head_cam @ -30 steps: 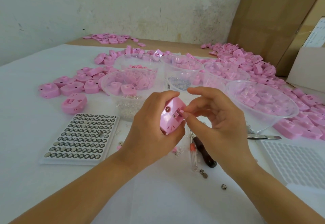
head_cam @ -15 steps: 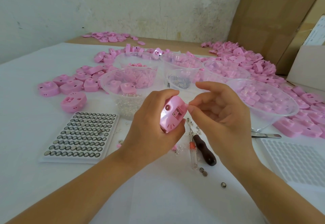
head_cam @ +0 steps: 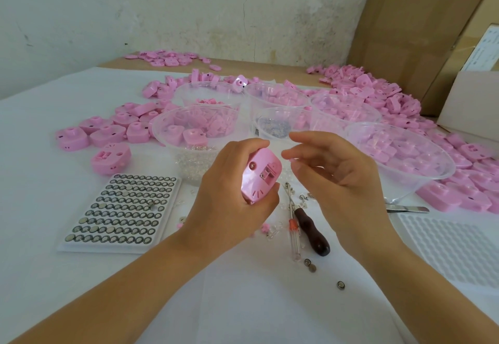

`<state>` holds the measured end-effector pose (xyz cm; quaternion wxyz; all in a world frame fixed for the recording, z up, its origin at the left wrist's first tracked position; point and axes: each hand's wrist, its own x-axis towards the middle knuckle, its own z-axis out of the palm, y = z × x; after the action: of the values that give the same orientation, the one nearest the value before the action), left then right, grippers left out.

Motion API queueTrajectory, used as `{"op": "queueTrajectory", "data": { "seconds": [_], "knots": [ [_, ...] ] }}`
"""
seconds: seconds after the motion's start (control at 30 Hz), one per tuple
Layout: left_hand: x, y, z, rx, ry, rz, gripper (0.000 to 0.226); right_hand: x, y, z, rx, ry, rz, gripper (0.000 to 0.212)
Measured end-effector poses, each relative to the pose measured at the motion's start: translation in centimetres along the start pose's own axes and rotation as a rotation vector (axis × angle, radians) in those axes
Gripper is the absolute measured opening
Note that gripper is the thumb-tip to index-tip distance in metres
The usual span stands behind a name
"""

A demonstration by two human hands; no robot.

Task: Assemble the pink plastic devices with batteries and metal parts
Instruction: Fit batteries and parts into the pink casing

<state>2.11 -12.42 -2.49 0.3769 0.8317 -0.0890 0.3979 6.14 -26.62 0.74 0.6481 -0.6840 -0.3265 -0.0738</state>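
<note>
Pink plastic device (head_cam: 260, 176) is gripped in the left hand (head_cam: 229, 198), slot side towards the camera. The right hand (head_cam: 345, 181) hangs loosely curled just right of the device, apart from it. A battery tray (head_cam: 108, 247) lies to the device's left, clear bowls (head_cam: 159, 138) stand beyond it, and a screwdriver (head_cam: 312, 231) lies nearer than it.

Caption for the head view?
Left hand grips a pink plastic device; right hand hovers beside it, fingers loosely curled.
</note>
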Motion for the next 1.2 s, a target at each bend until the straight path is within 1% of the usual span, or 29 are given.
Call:
{"op": "queueTrajectory", "data": {
  "seconds": [0.17, 0.3, 0.47, 0.83, 0.93, 1.07, 1.2],
  "knots": [
    [0.01, 0.01, -0.11, -0.011, 0.005, -0.018, 0.051, -0.01, -0.24, -0.06, 0.102, -0.006, 0.014, 0.042],
    [0.04, 0.07, -0.13, -0.006, 0.005, -0.015, 0.050, -0.05, -0.30, -0.10, 0.126, -0.011, 0.000, 0.043],
    [-0.03, 0.13, -0.19, -0.017, 0.008, -0.020, 0.050, -0.02, -0.42, -0.09, 0.087, 0.021, -0.032, 0.039],
    [0.02, 0.12, -0.15, -0.017, 0.007, -0.018, 0.050, 0.06, -0.26, -0.29, 0.093, 0.018, -0.039, 0.046],
    [-0.04, 0.14, -0.12, -0.021, -0.011, -0.020, 0.050, -0.01, -0.12, -0.36, 0.063, -0.010, -0.050, 0.045],
    [0.09, 0.34, -0.24, -0.075, -0.055, -0.076, 0.048, -0.20, 0.08, -0.14, -0.058, -0.064, -0.107, 0.043],
    [0.35, 0.48, -0.37, -0.172, -0.121, -0.150, 0.045, -0.17, 0.43, -0.21, -0.090, -0.093, -0.109, 0.054]
  ]
}}
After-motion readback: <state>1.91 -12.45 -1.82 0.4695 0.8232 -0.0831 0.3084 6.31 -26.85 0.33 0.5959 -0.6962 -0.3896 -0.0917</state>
